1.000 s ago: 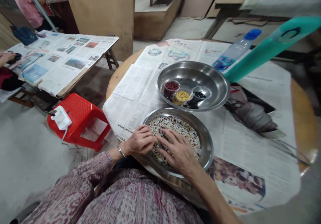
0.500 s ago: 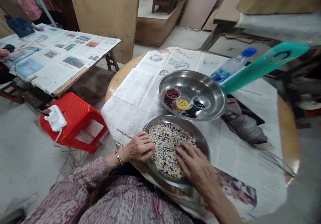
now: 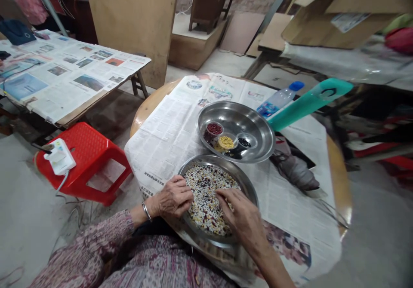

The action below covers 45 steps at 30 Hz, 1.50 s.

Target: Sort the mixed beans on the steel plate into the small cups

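Note:
In front of me stands a steel basin (image 3: pixel 248 184) with a spread of mixed white, yellow, dark and red grains and beans (image 3: pixel 206 197). My left hand (image 3: pixel 174 196) rests at its left rim with the fingers curled in; what they hold, if anything, is hidden. Over the right part of the mix, my right hand (image 3: pixel 242 214) has thumb and fingertips drawn together, and anything between them is too small to name. Behind, a second steel basin (image 3: pixel 261 127) holds small clear cups of red beans (image 3: pixel 214 128), yellow beans (image 3: pixel 226 142) and black beans (image 3: pixel 244 142).
Newspaper (image 3: pixel 161 129) covers the round wooden table. At the right lie a plastic bottle (image 3: pixel 279 99), a long teal object (image 3: pixel 312 103) and a crumpled grey bundle (image 3: pixel 297 172). A red stool (image 3: pixel 93 150) bears a white power strip (image 3: pixel 60 157). Another newspaper-covered table (image 3: pixel 67 77) stands left.
The fingers of my right hand, spread over the grains before, have come together. My left hand stays at the basin's rim. The whole view has shifted, so the table sits further left and lower.

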Available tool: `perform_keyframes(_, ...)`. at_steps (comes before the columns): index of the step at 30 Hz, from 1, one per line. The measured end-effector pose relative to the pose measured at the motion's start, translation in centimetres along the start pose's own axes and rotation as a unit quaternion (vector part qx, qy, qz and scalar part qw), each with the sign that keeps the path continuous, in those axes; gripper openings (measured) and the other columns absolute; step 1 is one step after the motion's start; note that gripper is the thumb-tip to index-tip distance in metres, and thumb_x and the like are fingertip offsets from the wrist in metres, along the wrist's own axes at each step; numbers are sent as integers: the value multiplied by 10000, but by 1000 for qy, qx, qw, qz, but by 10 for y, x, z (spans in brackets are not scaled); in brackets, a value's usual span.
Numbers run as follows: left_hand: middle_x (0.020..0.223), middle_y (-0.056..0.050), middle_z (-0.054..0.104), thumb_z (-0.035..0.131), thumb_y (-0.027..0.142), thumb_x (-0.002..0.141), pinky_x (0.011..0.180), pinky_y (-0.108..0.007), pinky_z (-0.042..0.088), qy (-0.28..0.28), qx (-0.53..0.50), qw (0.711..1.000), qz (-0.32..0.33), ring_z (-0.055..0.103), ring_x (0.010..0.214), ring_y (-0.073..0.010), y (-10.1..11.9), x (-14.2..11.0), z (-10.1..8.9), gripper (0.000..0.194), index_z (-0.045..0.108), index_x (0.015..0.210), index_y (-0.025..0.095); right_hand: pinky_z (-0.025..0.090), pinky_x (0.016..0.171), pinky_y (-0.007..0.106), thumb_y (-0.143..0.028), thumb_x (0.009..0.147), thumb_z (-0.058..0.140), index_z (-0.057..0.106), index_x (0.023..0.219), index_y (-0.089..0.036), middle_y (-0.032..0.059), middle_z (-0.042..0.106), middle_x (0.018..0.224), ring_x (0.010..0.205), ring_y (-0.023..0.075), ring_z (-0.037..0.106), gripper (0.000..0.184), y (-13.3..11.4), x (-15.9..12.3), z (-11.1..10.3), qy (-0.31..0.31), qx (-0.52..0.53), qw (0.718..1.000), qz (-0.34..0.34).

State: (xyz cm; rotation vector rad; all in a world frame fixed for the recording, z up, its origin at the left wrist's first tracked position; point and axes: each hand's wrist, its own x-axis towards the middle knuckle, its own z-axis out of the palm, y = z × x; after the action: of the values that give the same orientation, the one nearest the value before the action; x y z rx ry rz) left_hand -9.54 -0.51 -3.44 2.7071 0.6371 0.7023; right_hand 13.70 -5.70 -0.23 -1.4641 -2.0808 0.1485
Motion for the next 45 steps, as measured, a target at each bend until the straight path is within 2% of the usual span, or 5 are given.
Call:
perform_keyframes(8,722,4,614,468,386,985,910,-366,338,7,-28,1000,2,505,755,-149,2,3,-3,281,583,814,195,485,726,336,-403,890,521,730,919,-196,67,735,888,748,190,638,295,41,83,-31,65,-37,987,144)
perform_keyframes(20,723,-2,601,466,443,977,925,-376,330,-9,-22,1000,5,492,763,-160,0,1,-1,313,599,830,200,415,693,345,-257,817,596,764,832,-216,118,699,794,819,239,626,173,66,169,-13,-168,-226,942,182)
perform_keyframes(34,748,-12,605,451,423,981,941,-376,341,-29,-15,999,2,506,772,-160,-1,2,-2,302,591,843,194,375,651,333,-297,861,549,740,927,-211,97,727,886,788,217,604,220,69,158,-24,-49,-177,966,184)
perform_keyframes(39,817,-35,597,414,341,991,940,-384,366,-18,-5,1000,2,520,807,-172,0,2,-2,243,568,893,181,450,702,342,-313,910,502,707,916,-209,90,731,941,805,217,632,230,28,91,-30,-37,-46,995,85)
perform_keyframes(45,1003,-110,610,382,255,990,919,-397,445,56,-39,997,-28,529,1008,-220,2,-1,-3,185,529,1016,145,483,726,291,-190,911,490,681,863,-226,31,691,843,797,168,607,200,-32,6,31,-193,7,978,-84)
